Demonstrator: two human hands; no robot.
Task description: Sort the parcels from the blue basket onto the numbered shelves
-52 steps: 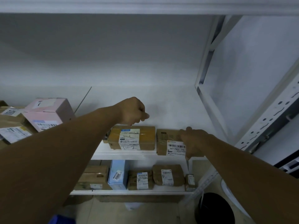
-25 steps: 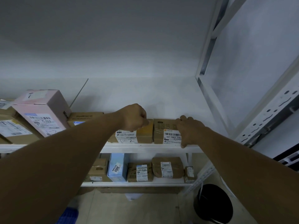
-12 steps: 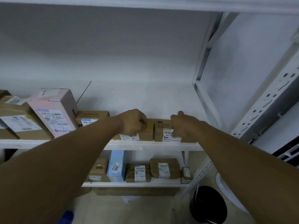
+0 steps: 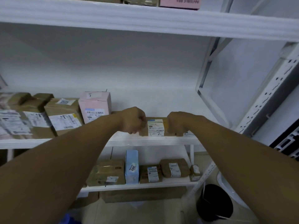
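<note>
A brown parcel (image 4: 156, 126) with a white label marked "2" lies on the middle shelf (image 4: 145, 141), close to its front edge. My left hand (image 4: 133, 121) is a closed fist pressed against the parcel's left end, with nothing visible inside it. My right hand (image 4: 178, 122) curls down over a second brown parcel (image 4: 188, 134) just to the right. That parcel is almost hidden, with only a label corner showing. A blue patch at the bottom left is the basket (image 4: 66, 219), mostly out of view.
A pink box (image 4: 95, 107) and several brown parcels (image 4: 63, 117) fill the shelf's left side. The lower shelf (image 4: 145, 185) holds a light blue box (image 4: 132, 167) and brown parcels. A black bin (image 4: 213, 202) stands on the floor by the white upright (image 4: 265, 97).
My hands have drawn closer together around the labelled parcel. The view has tilted up, so the shelf above now shows. My right hand has shifted left over the second parcel.
</note>
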